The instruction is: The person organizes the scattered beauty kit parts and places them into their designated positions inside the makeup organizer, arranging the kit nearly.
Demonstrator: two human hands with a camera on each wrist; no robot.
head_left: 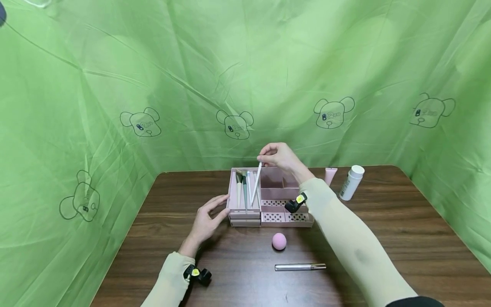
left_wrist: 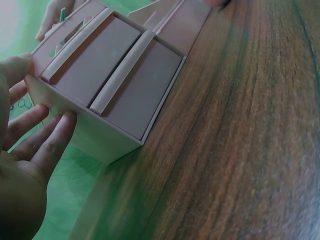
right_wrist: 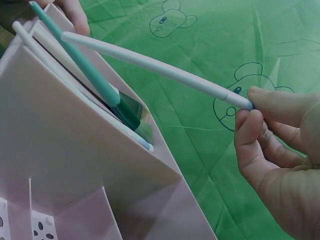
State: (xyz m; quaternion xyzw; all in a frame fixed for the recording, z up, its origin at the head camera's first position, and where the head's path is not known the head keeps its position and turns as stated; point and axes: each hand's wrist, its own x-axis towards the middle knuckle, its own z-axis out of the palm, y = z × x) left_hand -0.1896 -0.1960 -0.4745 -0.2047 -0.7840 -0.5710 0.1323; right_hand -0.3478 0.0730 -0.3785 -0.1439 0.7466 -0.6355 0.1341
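My right hand (head_left: 281, 158) pinches a slim white stick (right_wrist: 150, 65) by one end between thumb and fingertips. The stick slants over the upper tray of a pink desktop organizer (head_left: 245, 223), its far end among the things there. Several makeup brushes stand in that tray, one with a green handle (right_wrist: 82, 65), along with other slim white sticks. My left hand (head_left: 207, 219) touches the organizer's left side at the front corner. In the left wrist view, the fingers (left_wrist: 57, 137) lie extended against the side wall, thumb near the top edge above two shut drawers (left_wrist: 95, 55).
A pink ball (head_left: 279, 241) and a silver pen-like tube (head_left: 300, 267) lie in front of the organizer on the wooden table (head_left: 153, 264). Right of it stand a pink squeeze tube (head_left: 330, 175) and a white bottle (head_left: 351, 183). Green cloth (head_left: 284, 64) hangs behind.
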